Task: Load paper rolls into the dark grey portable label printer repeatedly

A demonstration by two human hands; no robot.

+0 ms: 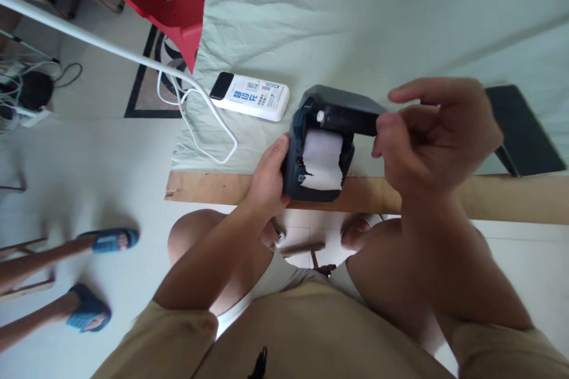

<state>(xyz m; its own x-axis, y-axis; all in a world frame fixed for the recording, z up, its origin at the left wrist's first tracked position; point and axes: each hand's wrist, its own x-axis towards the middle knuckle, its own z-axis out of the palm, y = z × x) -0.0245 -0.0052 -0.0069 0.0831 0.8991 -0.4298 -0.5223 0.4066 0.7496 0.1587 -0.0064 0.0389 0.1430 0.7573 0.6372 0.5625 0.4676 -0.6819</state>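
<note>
My left hand (269, 180) is wrapped round the left side of a dark portable receipt printer (291, 180), held at the table's near edge. Its lid (351, 119) stands raised, and a roll of white paper (323, 157) with a ragged torn edge sits in the opened compartment. Thumb and fingers of my right hand (431, 130) pinch the right end of the lid; the index finger is stretched out above it. Left of the printer lies a white power bank (255, 96) with blue print and a black end.
A pale green cloth (355, 23) covers the table, with a wooden edge (208, 186) in front. On the right lies a dark flat case (527, 130). A white cable (195, 130) loops at the left, near a red chair (178, 9). Another person's feet in blue slippers (111, 240) are at lower left.
</note>
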